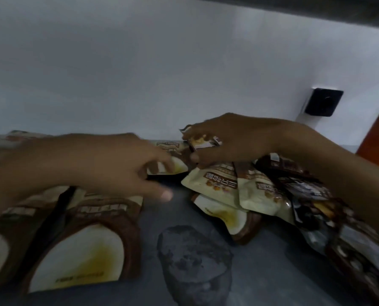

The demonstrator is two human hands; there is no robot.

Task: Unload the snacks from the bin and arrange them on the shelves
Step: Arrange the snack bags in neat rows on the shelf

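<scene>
Cream-and-brown foil snack pouches (pixel 226 186) sit heaped at the right of the grey shelf (pixel 261 272), likely awaiting sorting. The right hand (pixel 228 140) pinches a small packet (pixel 202 143) off the pile; the left hand (pixel 100 166) reaches over flat-laid pouches (pixel 78 246), fingers loose. A black wall socket (pixel 323 104) sits behind.

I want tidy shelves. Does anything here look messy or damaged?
Yes. The packets under the right hand lie in a jumbled heap, overlapping at odd angles, unlike the flat packets on the left. The shelf has a rough worn patch in front.
</scene>
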